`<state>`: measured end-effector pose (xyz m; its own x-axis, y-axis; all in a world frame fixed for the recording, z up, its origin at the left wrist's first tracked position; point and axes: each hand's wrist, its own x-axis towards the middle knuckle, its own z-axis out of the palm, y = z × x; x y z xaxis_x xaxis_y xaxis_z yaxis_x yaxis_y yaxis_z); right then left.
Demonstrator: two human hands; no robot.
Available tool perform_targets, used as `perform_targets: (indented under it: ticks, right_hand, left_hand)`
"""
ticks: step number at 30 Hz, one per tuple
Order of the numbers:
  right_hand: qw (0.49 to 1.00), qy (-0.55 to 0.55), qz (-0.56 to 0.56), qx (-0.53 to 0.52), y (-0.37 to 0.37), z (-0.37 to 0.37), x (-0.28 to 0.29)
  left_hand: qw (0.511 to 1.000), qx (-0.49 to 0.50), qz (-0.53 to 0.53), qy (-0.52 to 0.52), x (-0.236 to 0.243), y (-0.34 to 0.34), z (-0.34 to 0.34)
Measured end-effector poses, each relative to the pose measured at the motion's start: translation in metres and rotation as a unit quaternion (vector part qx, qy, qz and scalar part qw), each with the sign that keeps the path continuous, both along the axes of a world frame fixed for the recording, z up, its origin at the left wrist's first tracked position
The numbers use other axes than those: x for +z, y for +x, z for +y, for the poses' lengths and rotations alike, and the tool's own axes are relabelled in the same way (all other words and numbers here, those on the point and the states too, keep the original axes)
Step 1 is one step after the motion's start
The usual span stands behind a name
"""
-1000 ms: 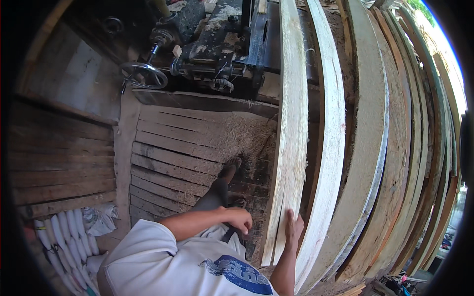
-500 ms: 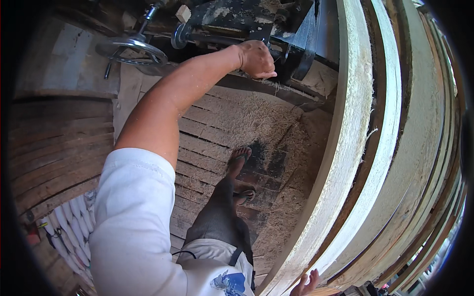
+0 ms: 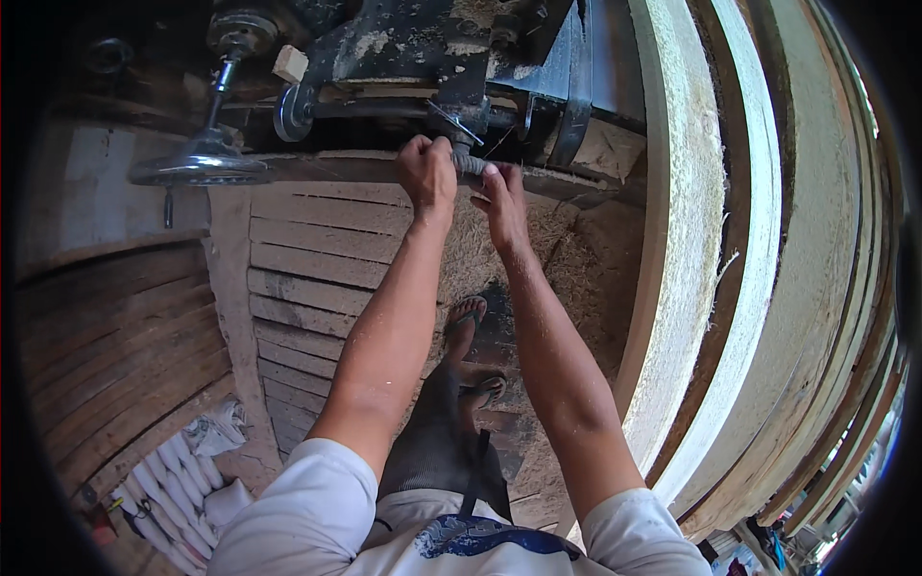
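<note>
- At the far left, brown planks (image 3: 125,365) are seen set edge to edge, and below them white tube-like bundles (image 3: 178,494) are heaped close together.
- A metal handwheel (image 3: 202,171) is carried on a shaft, with a small peg hanging beneath its rim.
- To the right of the shaft, a small wooden block (image 3: 290,64) is perched on the dark machine (image 3: 384,48), whose upper surfaces are spotted with pale dust.
- Below it, a slatted wooden floor (image 3: 322,264) is covered in part by shavings.
- The left hand (image 3: 427,175) is held at the machine's front, just left of a grey ridged part (image 3: 468,163); its fingers are curled, but whether anything is gripped cannot be told.
- The ridged part is placed between the two hands, under a thin metal rod (image 3: 456,123).
- Farther down, two sandalled feet (image 3: 468,313) are planted on the floor.
- The right hand (image 3: 505,202) is brought to the ridged part's right end; its thumb and fingers are bent there, though a firm grip cannot be confirmed.
- At the right, a pale board (image 3: 677,230) is ranged beside further long boards (image 3: 812,278).
</note>
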<state>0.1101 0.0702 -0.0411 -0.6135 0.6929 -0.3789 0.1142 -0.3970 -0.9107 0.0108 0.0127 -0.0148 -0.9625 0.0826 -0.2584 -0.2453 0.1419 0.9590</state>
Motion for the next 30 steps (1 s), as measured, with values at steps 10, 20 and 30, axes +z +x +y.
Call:
perform_targets:
  ticks: [10, 20, 30]
  right_hand:
    - [0.959, 0.185, -0.111, 0.185, -0.01, 0.019, 0.04]
    - [0.934, 0.248, -0.158, 0.202, -0.01, 0.029, 0.045]
    - [0.911, 0.326, -0.199, 0.158, 0.028, -0.018, 0.079]
  left_hand:
    - [0.889, -0.031, -0.331, 0.315, -0.032, -0.021, -0.022]
    - [0.928, -0.257, 0.176, -0.204, 0.063, -0.019, 0.009]
    - [0.48, -0.441, 0.479, -0.589, 0.09, -0.024, 0.019]
